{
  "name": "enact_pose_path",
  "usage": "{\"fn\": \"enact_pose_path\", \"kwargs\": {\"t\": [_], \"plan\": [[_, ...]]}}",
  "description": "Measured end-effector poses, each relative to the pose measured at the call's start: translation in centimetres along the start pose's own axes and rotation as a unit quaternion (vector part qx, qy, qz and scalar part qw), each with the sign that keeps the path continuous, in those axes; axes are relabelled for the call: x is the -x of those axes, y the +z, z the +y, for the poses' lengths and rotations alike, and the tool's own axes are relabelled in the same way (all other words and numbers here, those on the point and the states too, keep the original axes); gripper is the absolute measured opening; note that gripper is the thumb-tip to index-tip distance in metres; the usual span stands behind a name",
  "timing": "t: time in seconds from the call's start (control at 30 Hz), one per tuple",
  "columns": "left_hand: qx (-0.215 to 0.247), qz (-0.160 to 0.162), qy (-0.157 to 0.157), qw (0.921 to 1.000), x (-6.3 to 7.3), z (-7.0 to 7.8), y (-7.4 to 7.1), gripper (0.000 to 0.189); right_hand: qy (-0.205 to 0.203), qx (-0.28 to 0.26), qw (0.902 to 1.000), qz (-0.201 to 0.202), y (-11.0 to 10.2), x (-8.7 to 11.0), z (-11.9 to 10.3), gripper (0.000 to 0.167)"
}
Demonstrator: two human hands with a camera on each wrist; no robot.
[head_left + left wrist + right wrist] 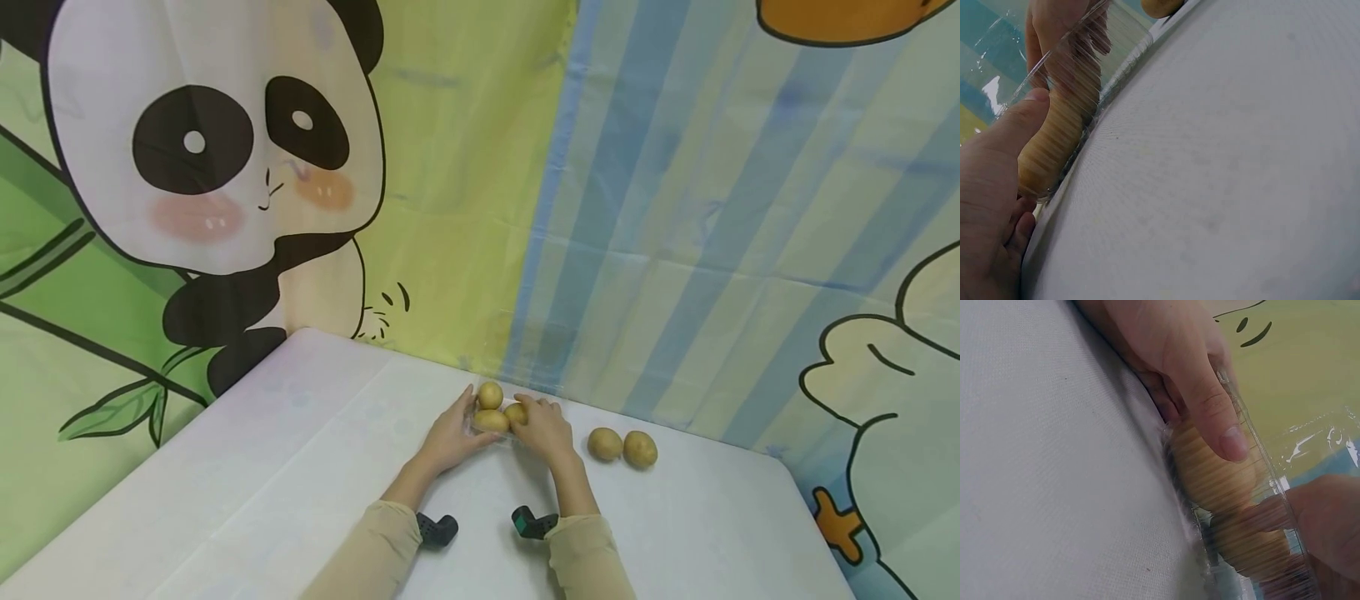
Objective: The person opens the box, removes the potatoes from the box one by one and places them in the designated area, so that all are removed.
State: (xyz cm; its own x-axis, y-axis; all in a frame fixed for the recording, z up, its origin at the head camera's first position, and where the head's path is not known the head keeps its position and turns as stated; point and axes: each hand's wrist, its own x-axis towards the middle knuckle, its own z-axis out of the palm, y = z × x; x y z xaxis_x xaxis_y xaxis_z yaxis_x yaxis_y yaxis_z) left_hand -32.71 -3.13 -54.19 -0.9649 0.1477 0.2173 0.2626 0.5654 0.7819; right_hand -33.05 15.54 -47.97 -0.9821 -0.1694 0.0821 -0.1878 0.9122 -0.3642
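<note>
A clear plastic box [1124, 47] with ribbed walls stands on the white table and contains three potatoes. In the head view, one potato [490, 395] is at the back of the box and another potato [491, 421] lies in front. My left hand [453, 435] grips the box's left side, thumb against the near wall. At the box's right side, my right hand [543, 427] reaches in over the rim and holds a third potato [515, 413]. Through the wall, the right wrist view shows its thumb against that potato; some fingertips are hard to make out.
To the right of the box, two more potatoes, one [604, 444] beside the other [641, 449], lie on the white table [720, 517]. A printed cloth [465, 208] with a panda hangs behind the table's back edge. Dark devices sit at both wrists.
</note>
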Motion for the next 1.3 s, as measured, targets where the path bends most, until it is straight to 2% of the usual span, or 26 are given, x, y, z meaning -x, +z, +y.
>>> {"fn": "enact_pose_path", "kwargs": {"t": [0.3, 0.5, 0.77, 0.93, 1.1, 1.3], "plan": [[0.004, -0.003, -0.004, 1.0000, 0.14, 0.25, -0.14, 0.109, 0.011, -0.001, 0.9999, -0.001, -0.25, 0.13, -0.27, 0.050], [0.001, -0.003, -0.007, 1.0000, 0.11, 0.28, -0.11, 0.109, 0.020, -0.012, 0.9996, 0.016, -0.31, 0.06, -0.24, 0.056], [-0.005, -0.005, -0.008, 0.9999, 0.23, 0.40, -0.18, 0.111, 0.032, -0.048, 0.9976, 0.039, -0.36, 0.06, -0.27, 0.054], [-0.004, -0.006, -0.009, 0.9999, 0.23, 0.43, -0.23, 0.112, 0.038, -0.046, 0.9969, 0.050, -0.17, -0.14, -0.13, 0.055], [-0.002, -0.004, -0.008, 1.0000, 0.23, 0.46, -0.25, 0.112, 0.033, -0.039, 0.9969, 0.060, -0.11, -0.14, -0.11, 0.056], [-0.008, -0.003, -0.008, 0.9999, 0.25, 0.45, -0.23, 0.111, 0.033, -0.065, 0.9958, 0.055, -0.29, -0.14, 0.08, 0.060]]}}
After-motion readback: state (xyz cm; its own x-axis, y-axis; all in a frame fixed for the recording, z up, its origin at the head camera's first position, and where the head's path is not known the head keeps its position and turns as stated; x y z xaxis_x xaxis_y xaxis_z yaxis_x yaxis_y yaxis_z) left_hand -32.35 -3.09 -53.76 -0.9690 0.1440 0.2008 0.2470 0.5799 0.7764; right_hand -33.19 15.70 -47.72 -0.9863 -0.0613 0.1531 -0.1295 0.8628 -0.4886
